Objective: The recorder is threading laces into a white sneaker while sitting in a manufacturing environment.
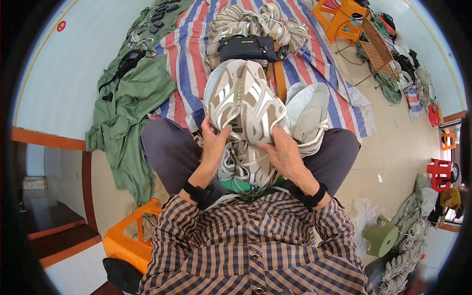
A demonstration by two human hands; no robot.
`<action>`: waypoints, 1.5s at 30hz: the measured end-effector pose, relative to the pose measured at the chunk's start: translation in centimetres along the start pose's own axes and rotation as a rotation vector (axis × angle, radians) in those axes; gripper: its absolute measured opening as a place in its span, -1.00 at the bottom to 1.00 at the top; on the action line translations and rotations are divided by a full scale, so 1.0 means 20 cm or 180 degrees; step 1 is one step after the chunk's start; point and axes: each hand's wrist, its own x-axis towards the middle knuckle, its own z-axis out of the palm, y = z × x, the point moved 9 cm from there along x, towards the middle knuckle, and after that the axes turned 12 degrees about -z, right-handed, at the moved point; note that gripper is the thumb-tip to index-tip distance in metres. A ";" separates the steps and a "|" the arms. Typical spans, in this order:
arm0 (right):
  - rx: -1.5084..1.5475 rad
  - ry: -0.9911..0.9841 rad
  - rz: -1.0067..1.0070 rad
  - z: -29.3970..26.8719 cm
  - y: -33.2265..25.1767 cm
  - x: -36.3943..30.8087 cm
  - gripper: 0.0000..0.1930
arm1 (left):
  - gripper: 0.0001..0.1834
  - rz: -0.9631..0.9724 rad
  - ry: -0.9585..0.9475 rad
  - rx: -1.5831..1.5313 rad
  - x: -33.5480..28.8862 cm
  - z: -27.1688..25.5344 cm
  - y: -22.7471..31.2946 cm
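Note:
Over my lap I hold a pair of beige and white sneaker uppers [253, 98], pressed side by side. My left hand [214, 145] is closed on the lower left end of the pair, its thumb on the near side. On the lower right end, my right hand [284, 150] grips the other upper. More uppers [253, 164] with loose laces lie on my lap below them, partly hidden by the held pair. Right of the pair, by my right knee, rest other uppers [307, 113] with their pale insides showing.
Ahead, a black woven bag [248, 48] sits before piled bundles of uppers [231, 22] on a striped sheet [189, 54]. Green cloth [132, 93] lies left. An orange stool [130, 241] stands near my left side, a green stool [381, 236] at right, and a folding chair [378, 49] far right.

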 end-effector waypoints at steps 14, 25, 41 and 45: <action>0.0479 0.0498 0.0303 -0.08 0.10 -0.05 -0.71 | -0.03 -0.0370 -0.0111 -0.0319 0.06 -0.05 -0.08; -0.0771 0.0029 -0.0772 0.12 -0.18 0.03 -0.73 | -0.28 -0.0612 -0.0448 0.0171 0.17 -0.01 -0.02; -0.0799 -0.0276 -0.0553 0.11 -0.10 -0.05 -0.68 | -0.17 0.2463 0.0647 0.3495 -0.33 0.42 0.42; -0.1391 0.0183 -0.0510 -0.17 -0.04 -0.09 -0.76 | -0.18 0.2238 0.0660 0.3793 -0.23 0.36 0.39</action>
